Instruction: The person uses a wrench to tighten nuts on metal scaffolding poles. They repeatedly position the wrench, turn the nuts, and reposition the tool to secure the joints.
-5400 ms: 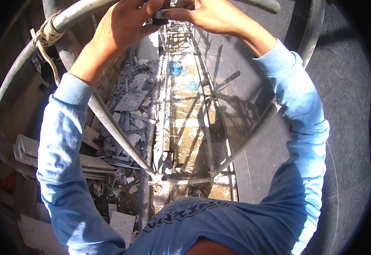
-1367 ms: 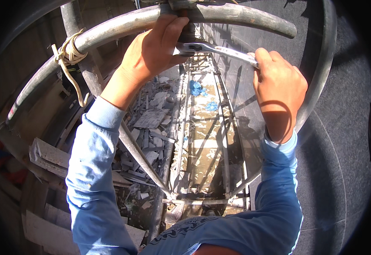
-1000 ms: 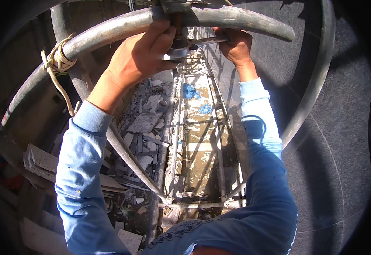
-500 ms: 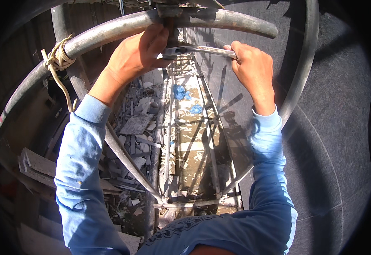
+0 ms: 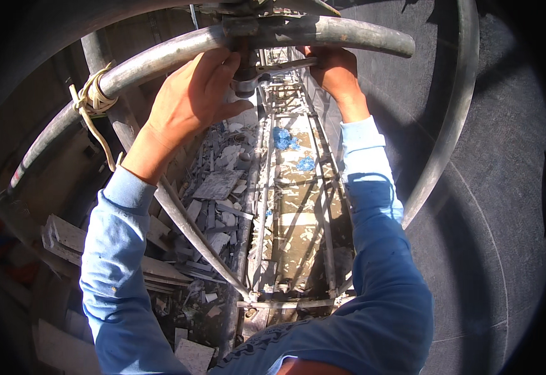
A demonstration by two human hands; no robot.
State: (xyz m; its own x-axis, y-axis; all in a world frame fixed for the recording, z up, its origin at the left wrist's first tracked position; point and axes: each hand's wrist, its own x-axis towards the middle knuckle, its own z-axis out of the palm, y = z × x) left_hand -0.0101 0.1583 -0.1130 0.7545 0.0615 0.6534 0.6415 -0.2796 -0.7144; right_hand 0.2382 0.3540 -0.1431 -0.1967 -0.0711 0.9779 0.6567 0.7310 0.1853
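One silver metal wrench (image 5: 283, 67) at far centre, below round grey metal pipe (image 5: 354, 34); left end at dark metal fitting (image 5: 243, 70) under pipe. Right hand (image 5: 335, 74) curled round wrench's right end. Left hand (image 5: 190, 94) half-curled beside fitting, thumb out; can't tell if gripping.

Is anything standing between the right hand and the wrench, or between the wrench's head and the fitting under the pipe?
Nothing visible: the right hand grips the wrench, whose head sits at the dark fitting under the pipe. The left hand is close beside, on the left.
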